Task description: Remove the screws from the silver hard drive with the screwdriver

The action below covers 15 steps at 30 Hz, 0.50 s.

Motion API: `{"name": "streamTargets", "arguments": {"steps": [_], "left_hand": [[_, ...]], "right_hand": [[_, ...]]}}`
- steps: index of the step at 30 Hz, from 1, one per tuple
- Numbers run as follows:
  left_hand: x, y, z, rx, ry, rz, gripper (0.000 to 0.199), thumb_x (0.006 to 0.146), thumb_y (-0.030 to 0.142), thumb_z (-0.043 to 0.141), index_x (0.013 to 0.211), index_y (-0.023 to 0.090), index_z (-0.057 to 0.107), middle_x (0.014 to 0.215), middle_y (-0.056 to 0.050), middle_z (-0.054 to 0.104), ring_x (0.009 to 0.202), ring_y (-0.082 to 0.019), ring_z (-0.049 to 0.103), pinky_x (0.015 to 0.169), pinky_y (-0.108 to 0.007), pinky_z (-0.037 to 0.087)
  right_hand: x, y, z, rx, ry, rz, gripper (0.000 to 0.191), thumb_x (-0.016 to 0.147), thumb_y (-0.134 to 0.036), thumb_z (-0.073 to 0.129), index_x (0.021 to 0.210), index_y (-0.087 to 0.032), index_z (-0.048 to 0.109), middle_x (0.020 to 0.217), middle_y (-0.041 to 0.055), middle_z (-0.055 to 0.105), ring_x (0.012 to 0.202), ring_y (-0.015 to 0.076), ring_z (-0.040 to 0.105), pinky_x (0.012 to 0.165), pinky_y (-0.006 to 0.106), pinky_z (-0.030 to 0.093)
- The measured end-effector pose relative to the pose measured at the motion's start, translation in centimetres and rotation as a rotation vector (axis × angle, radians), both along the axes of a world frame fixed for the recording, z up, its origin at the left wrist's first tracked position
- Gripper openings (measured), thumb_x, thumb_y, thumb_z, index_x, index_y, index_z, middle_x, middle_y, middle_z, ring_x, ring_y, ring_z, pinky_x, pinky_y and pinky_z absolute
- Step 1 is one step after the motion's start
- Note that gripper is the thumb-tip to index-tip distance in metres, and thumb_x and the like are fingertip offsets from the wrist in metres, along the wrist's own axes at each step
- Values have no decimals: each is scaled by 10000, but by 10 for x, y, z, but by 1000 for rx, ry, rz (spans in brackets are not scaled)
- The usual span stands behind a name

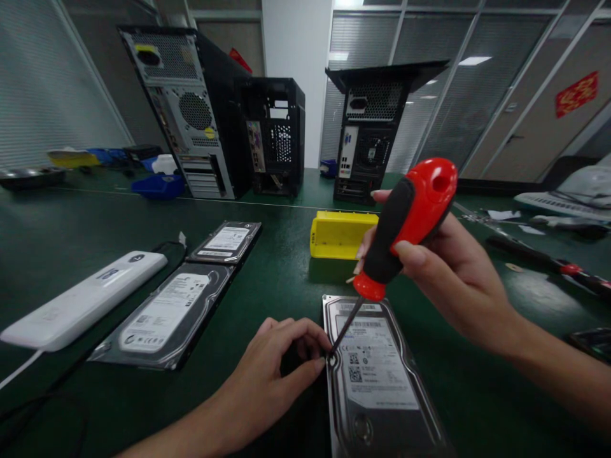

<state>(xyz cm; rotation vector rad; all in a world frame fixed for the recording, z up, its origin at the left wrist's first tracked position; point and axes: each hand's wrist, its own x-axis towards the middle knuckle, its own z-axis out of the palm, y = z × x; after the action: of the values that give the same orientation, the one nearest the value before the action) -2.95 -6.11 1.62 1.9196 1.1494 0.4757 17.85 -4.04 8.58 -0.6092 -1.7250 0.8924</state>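
Glazed partitions [496, 63] with blinds form the background beyond a dark green tabletop [272, 280]. Clock positions are read from the labelled hard disk drive [382, 369] between the hands; 12 o'clock points away from the person. This drive lies flat on the tabletop, label up.

Right hand [453, 273], between 1 and 2 o'clock: fingers closed around the red-and-black handle of a screwdriver [410, 222]. The screwdriver is tilted, its shaft sloping down across the label to the drive's left edge.

Left hand [281, 362], at 9 o'clock: thumb and forefinger nearly together at the same edge, beside the screwdriver tip. Whether they pinch a small part cannot be told.

Other items: a larger bare drive [165, 312] between 9 and 10 o'clock, touching a smaller bare drive [228, 238] at its far end; a white oblong case [86, 299] beyond the larger one; a yellow plastic bin [341, 235] near 12 o'clock, partly hidden by the right hand; three computer towers [224, 114] between 10 and 12 o'clock.
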Motion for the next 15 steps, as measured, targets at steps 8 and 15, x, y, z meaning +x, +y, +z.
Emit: {"name": "streamTargets", "arguments": {"steps": [8, 15], "left_hand": [[1, 0, -5, 9, -1, 15, 134, 834, 283, 528, 931, 265, 618, 851, 25, 589, 857, -194, 496, 749, -318, 373], [0, 1, -9, 17, -6, 13, 110, 841, 281, 530, 906, 269, 617, 837, 31, 582, 845, -185, 491, 735, -303, 382]], "right_hand": [[-7, -1, 9, -20, -2, 54, 278, 867, -178, 535, 1125, -282, 527, 878, -35, 587, 831, 75, 603, 752, 161, 538], [-13, 8, 27, -111, -77, 170, 251, 793, -158, 626, 1012, -219, 520, 892, -53, 599, 805, 51, 612, 760, 154, 543]]}}
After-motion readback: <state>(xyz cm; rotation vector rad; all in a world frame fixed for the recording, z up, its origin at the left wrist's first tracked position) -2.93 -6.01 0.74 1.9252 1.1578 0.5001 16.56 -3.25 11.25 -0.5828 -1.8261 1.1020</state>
